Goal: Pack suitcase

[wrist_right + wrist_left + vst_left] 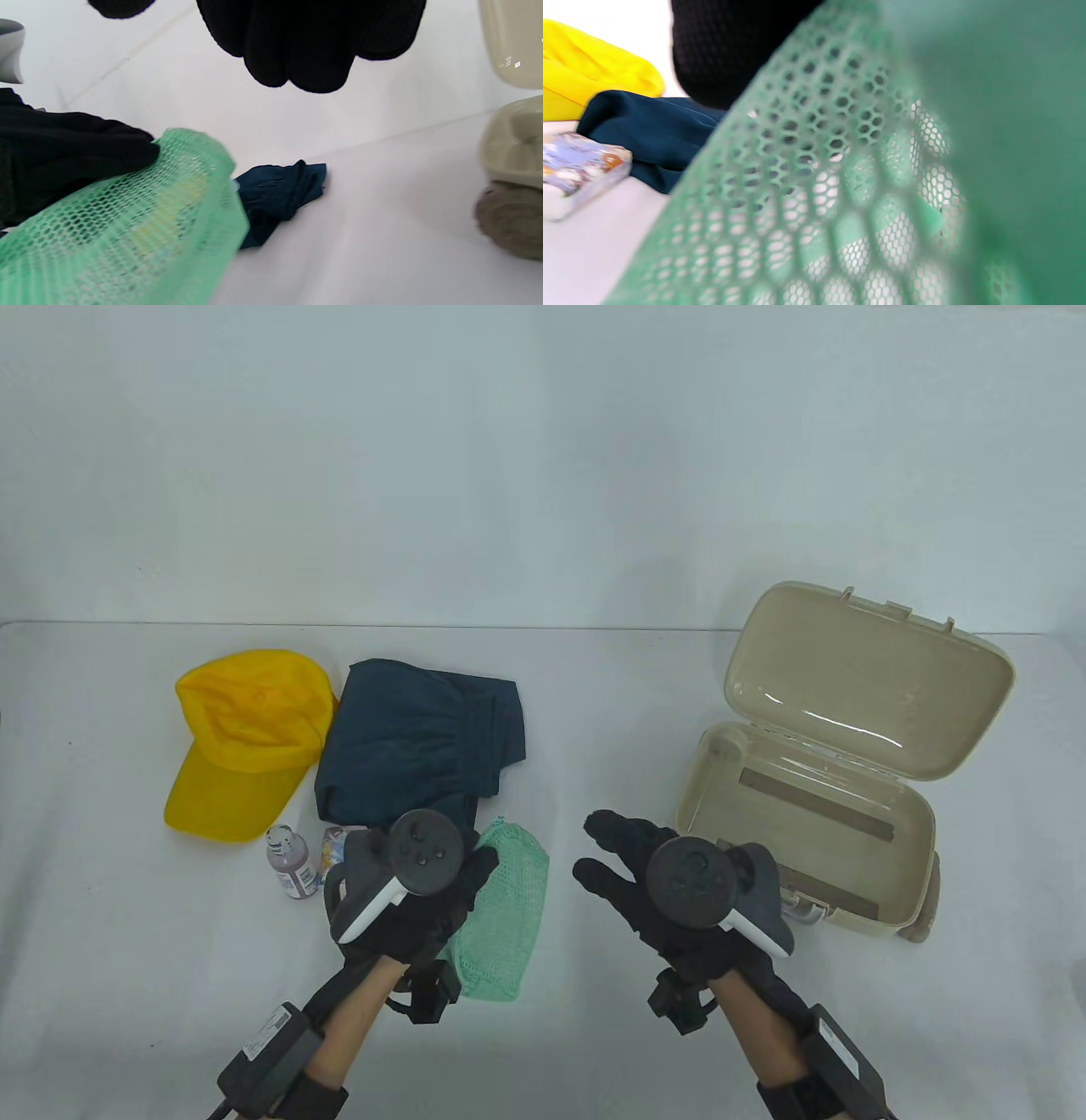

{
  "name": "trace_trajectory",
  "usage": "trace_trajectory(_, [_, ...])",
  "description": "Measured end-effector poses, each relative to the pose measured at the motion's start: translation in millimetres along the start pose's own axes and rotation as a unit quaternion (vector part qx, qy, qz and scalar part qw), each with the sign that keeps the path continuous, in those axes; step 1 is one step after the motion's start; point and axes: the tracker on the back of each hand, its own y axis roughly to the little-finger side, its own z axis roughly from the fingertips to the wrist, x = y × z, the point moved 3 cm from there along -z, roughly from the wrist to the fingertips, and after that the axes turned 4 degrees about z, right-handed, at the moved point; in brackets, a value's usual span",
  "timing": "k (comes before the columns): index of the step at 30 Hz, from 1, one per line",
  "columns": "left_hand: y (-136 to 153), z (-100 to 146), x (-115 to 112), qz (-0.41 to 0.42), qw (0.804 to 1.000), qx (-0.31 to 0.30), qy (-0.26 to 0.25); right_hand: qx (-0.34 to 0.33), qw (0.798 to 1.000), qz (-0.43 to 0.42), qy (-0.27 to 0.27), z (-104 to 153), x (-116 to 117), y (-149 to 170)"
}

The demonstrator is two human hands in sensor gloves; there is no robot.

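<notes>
A green mesh bag (pixel 507 899) is held at its upper edge by my left hand (pixel 471 882), just right of the other items. The mesh fills the left wrist view (pixel 840 190). In the right wrist view my left hand (pixel 63 148) grips the top of the mesh bag (pixel 127 228). My right hand (pixel 607 853) is empty with fingers spread, between the bag and the open beige suitcase (pixel 925 848). The suitcase lid (pixel 865 687) stands open at the back and the inside looks empty.
A yellow cap (pixel 242 729) and a folded navy garment (pixel 424 738) lie at the left. A small purple bottle (pixel 293 865) and a small printed packet (pixel 333 848) sit in front of them. The suitcase wheel (pixel 509 216) shows at the right.
</notes>
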Motion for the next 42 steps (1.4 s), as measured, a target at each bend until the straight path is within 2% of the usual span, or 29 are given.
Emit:
trace_trajectory(5, [-19,15,-4,-0.004,0.999,-0.046,-0.018,0.007,1.0,0.002,-0.009,-11,15,-9])
trace_trajectory(10, [-31,22,-11,-0.018,0.995,-0.089,-0.038,0.013,1.0,-0.021,-0.019,-11,27,-7])
trace_trajectory(16, [-38,23,-26,-0.028,0.991,-0.127,-0.027,0.035,0.995,-0.092,-0.013,-10,27,1])
trace_trajectory(19, [-41,25,-27,-0.035,0.99,-0.138,-0.023,0.037,0.994,-0.098,-0.009,-9,26,4])
trace_trajectory(23, [-39,27,-21,-0.031,0.988,-0.15,-0.013,0.032,0.998,-0.027,0.037,-6,18,-2])
trace_trajectory(27, [-29,26,-4,-0.043,0.988,-0.13,-0.065,-0.006,0.996,0.05,0.067,1,13,-17])
trace_trajectory(29, [-26,26,1,-0.047,0.987,-0.132,-0.075,-0.031,0.994,0.083,0.069,4,14,-26])
trace_trajectory(35, [-23,21,-6,-0.017,0.988,-0.156,-0.005,-0.061,0.988,0.115,0.081,10,17,-41])
trace_trajectory(38, [-28,23,-11,-0.032,0.986,-0.165,-0.022,-0.061,0.985,0.135,0.093,11,18,-44])
trace_trajectory(42, [-39,29,-11,-0.115,0.975,-0.179,-0.063,-0.058,0.982,0.155,0.091,12,21,-45])
